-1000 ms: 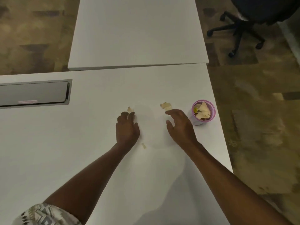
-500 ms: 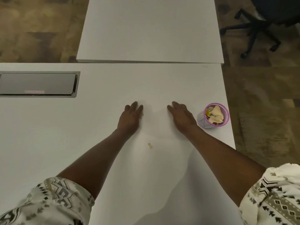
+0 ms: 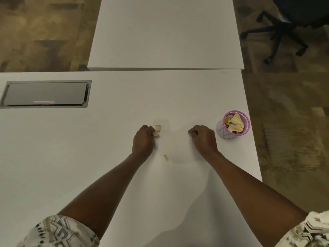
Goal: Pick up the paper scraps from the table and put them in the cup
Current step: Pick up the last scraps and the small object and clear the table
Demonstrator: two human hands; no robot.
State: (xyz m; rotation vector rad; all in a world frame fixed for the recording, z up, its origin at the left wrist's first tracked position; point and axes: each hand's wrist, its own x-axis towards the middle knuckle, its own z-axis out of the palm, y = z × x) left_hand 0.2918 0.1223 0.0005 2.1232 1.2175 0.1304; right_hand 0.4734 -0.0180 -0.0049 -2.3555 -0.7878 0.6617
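Both hands, lying flat on the table half a second ago, are now curling into loose fists, and the pale scraps hidden under the left one are showing again. The left hand is pinching those scraps between thumb and fingertips, the paper sticking out on its inner side, at or barely above the surface. Nearer the person, between the two wrists, one small strip is lying untouched on the table. The right hand is curling its fingers under, just beside the cup. No paper is showing in it, so I cannot tell whether it is gripping anything, though the pieces lying there a second ago are no longer showing on the table. At the far right, near the table's edge, the cup is standing upright and holding a heap of paper almost to its rim. The task is looking mostly done. What is remaining is carrying the gathered paper to the cup, dropping it in, and collecting the strip.
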